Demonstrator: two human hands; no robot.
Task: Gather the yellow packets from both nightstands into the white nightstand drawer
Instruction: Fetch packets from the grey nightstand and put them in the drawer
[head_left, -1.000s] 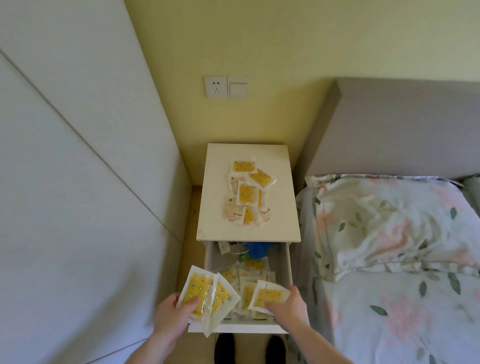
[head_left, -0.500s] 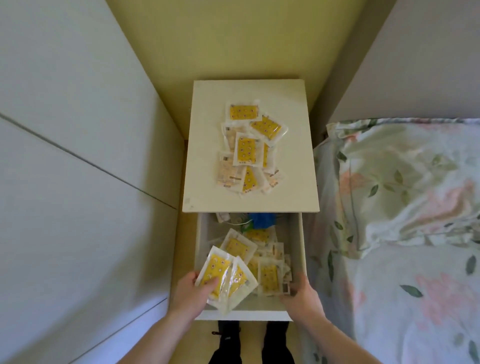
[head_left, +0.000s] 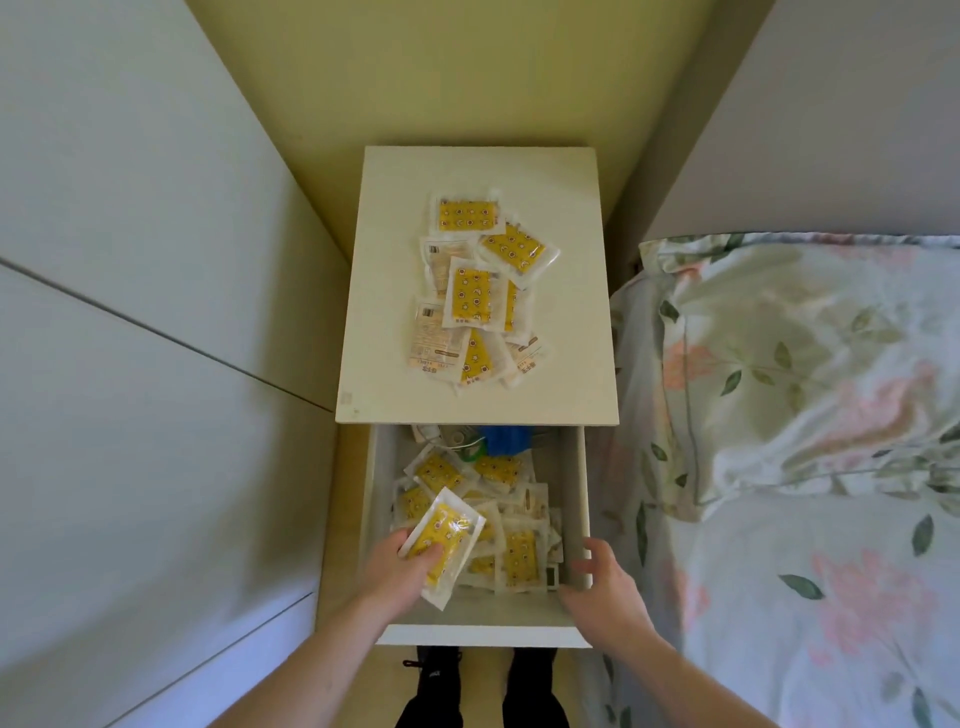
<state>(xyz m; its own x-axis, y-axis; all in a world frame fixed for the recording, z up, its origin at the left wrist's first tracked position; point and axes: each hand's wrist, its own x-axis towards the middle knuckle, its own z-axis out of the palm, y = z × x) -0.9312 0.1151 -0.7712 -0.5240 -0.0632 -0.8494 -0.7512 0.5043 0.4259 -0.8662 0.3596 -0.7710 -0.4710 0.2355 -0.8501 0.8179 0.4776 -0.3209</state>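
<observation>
The white nightstand (head_left: 571, 312) stands against the wall with its drawer (head_left: 480, 631) pulled out toward me. Several yellow packets (head_left: 475, 291) lie in a loose pile on its top. More yellow packets (head_left: 519, 551) fill the drawer. My left hand (head_left: 402, 569) is inside the drawer at its left front, holding a yellow packet (head_left: 441, 535) low over the others. My right hand (head_left: 605, 582) is at the drawer's right front corner, fingers apart and holding nothing.
A blue object (head_left: 501, 441) and small items sit at the drawer's back. A bed with floral bedding (head_left: 805, 415) flanks the nightstand on the right, a white wardrobe panel (head_left: 130, 364) on the left. My dark shoes (head_left: 436, 675) show below the drawer front.
The view has tilted down and closer. My right hand let its packet go into the drawer and moved to the right corner. My left hand has lowered its packets into the drawer.
</observation>
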